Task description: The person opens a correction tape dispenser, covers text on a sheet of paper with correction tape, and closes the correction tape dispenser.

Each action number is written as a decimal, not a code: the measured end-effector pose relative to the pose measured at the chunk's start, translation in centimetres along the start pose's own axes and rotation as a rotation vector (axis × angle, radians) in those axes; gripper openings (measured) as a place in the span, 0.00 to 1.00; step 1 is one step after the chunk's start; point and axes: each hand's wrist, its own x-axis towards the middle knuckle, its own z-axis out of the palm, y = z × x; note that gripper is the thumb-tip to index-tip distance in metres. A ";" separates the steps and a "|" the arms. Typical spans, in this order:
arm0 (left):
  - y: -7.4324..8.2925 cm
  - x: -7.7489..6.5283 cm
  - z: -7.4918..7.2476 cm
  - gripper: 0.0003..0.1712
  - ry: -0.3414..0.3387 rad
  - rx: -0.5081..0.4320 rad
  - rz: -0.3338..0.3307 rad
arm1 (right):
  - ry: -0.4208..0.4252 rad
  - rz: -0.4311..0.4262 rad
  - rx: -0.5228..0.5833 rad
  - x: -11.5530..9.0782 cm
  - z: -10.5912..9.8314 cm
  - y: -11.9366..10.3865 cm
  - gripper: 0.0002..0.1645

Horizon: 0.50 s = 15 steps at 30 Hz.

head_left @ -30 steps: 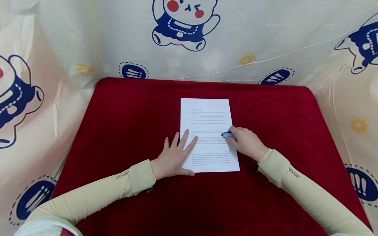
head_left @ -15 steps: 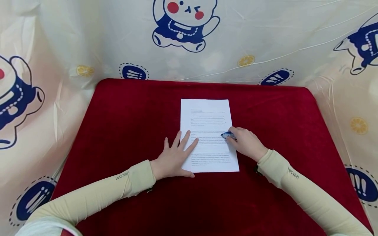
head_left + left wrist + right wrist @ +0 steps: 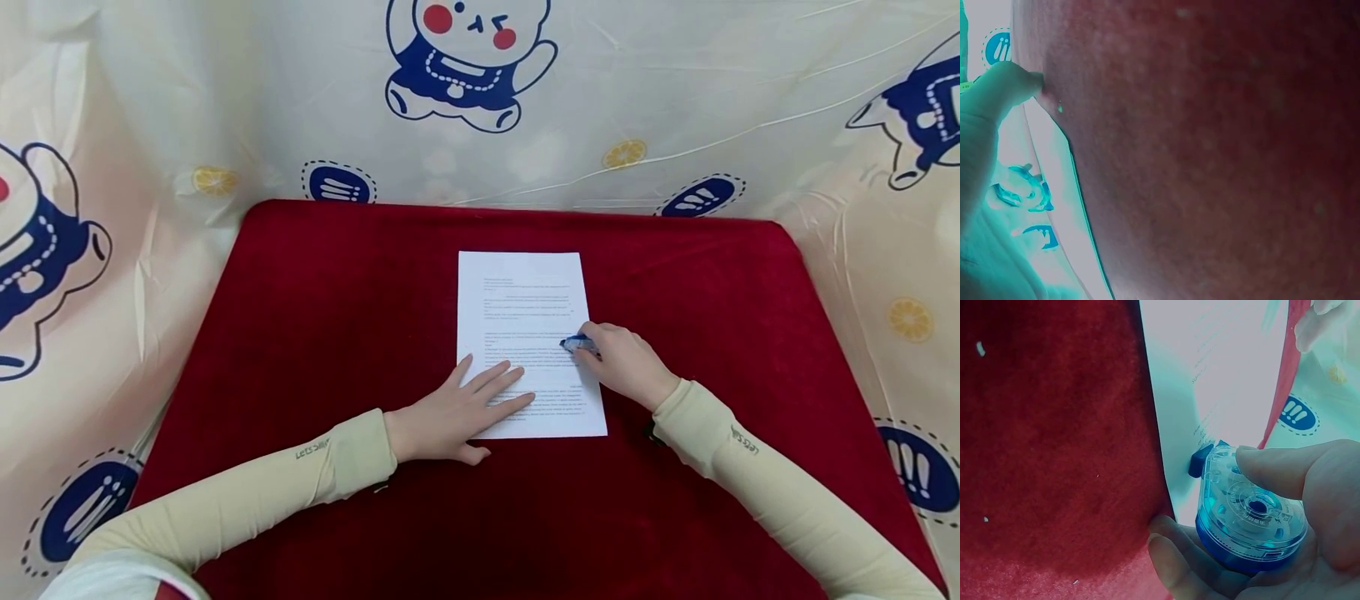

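Note:
A printed sheet of paper point(image 3: 517, 275) lies on the red cloth. My left hand point(image 3: 453, 417) rests on its lower left part with fingers spread, covering some printed lines; the thumb reaches past the bottom edge. At the sheet's right side, my right hand point(image 3: 630, 362) holds a blue, clear-cased correction tape point(image 3: 1250, 512) between thumb and fingers. Its blue tip point(image 3: 1200, 460) points onto the page, right at the lines of text. In the left wrist view, only my thumb point(image 3: 1007, 87), part of the palm and a strip of the paper's edge show.
The red cloth point(image 3: 337, 292) covers the table, with a few small white bits point(image 3: 980, 349) on it in the right wrist view. A pale curtain point(image 3: 285, 100) printed with cartoon figures surrounds the back and sides.
My left hand has slid down and turned, its fingers now pointing more to the right across the lower text. The right hand and correction tape stay in nearly the same place.

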 end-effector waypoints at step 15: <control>-1.1 0.0 0.4 0.44 0.068 0.025 -0.066 | 0.011 0.003 0.003 0.0 0.1 0.0 0.13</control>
